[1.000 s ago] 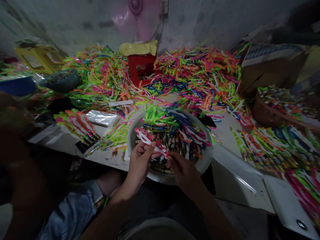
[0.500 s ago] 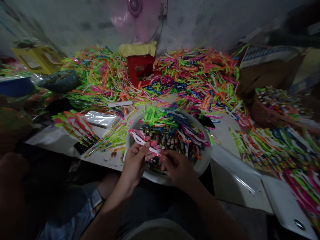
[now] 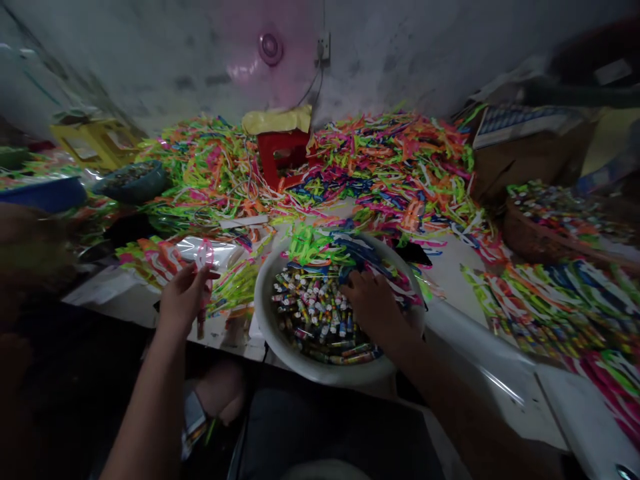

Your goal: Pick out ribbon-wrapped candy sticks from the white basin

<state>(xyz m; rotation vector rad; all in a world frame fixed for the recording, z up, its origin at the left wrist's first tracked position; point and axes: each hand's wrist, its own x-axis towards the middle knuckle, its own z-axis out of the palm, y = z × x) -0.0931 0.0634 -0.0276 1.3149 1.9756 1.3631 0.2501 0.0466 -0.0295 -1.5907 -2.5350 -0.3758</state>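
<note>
My left hand [image 3: 183, 297] pinches a pink and white plastic piece [image 3: 205, 255] upright, beside a fanned row of orange and green pieces [image 3: 159, 261] on the table's left part. Over the right side of a round pale basin [image 3: 280, 357], my right hand [image 3: 373, 300] has its fingers curled down at the dark blue strips [image 3: 356, 248]. What lies under those fingertips is hidden. Small wrapped candy-like tubes [image 3: 320, 307] fill the basin, with green strips [image 3: 307, 245] at its back edge.
Heaps of coloured strips [image 3: 395, 147] line the wall around a red stool [image 3: 270, 157]. Rows of finished-looking pieces [image 3: 550, 293] lie at the right by a brown basket [image 3: 530, 233]. A blue bowl [image 3: 137, 183] stands back left; another person's knee [image 3: 220, 393] shows below.
My hands have moved apart. The left carried the pink and white piece leftward out of the basin area; the right let go of it and moved to the strips. The camera view shifted slightly.
</note>
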